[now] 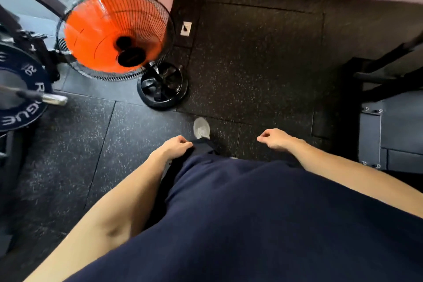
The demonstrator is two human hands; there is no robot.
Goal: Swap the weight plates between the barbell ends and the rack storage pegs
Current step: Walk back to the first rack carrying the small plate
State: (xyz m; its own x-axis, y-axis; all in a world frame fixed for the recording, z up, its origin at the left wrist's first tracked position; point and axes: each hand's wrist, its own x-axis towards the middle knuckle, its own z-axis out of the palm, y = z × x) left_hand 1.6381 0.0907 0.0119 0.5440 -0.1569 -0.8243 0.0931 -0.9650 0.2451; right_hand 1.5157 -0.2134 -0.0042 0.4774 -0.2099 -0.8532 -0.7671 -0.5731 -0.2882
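A dark blue weight plate [21,89] marked 20 sits on a barbell sleeve at the far left edge; the steel sleeve end [53,99] sticks out toward me. My left hand [176,146] hangs by my hip, fingers loosely curled, holding nothing. My right hand [275,138] hangs in front of my body, also loosely curled and holding nothing. Both hands are well to the right of the plate. The rack storage pegs are out of view.
A standing fan with orange blades [114,34] spins on a round black base [162,86], just right of the plate. Dark rubber floor tiles [251,64] stretch ahead to a pale wall. A dark metal frame [389,107] stands at the right. My grey shoe [201,128] steps forward.
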